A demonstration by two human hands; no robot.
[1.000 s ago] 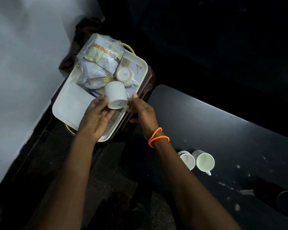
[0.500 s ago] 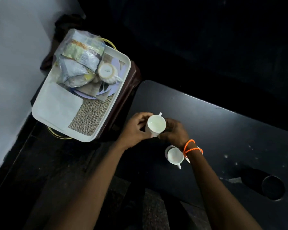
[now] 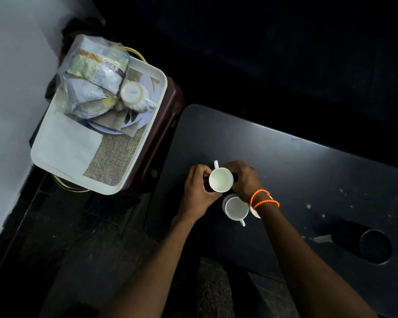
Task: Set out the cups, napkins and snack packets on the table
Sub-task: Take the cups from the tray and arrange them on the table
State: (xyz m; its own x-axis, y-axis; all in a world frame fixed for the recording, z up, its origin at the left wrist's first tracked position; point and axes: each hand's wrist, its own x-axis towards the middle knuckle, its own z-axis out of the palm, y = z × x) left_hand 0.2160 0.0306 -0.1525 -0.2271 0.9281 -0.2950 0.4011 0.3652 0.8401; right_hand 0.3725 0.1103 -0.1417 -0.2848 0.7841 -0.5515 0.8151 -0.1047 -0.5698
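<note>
I hold a white cup (image 3: 221, 180) upright over the dark table (image 3: 308, 171), my left hand (image 3: 197, 191) on its left side and my right hand (image 3: 241, 179) on its right. Its handle points away from me. A second white cup (image 3: 236, 208) stands on the table just below it, and a third cup (image 3: 255, 212) is mostly hidden under my right wrist. On the white tray (image 3: 156, 106) at the left lie snack packets in a clear bag (image 3: 94, 74), an upside-down cup (image 3: 133, 94) and a white napkin (image 3: 71, 145).
The tray rests on a dark brown stool (image 3: 168, 115) beside a pale wall (image 3: 12, 76). A burlap mat (image 3: 115, 161) and a lilac plate (image 3: 145, 86) lie in the tray. A round hole (image 3: 375, 246) opens in the table at the right. The floor below is dark.
Both hands carried the cup from above the tray over to the table, turned it upright, and brought it down next to the two standing cups.
</note>
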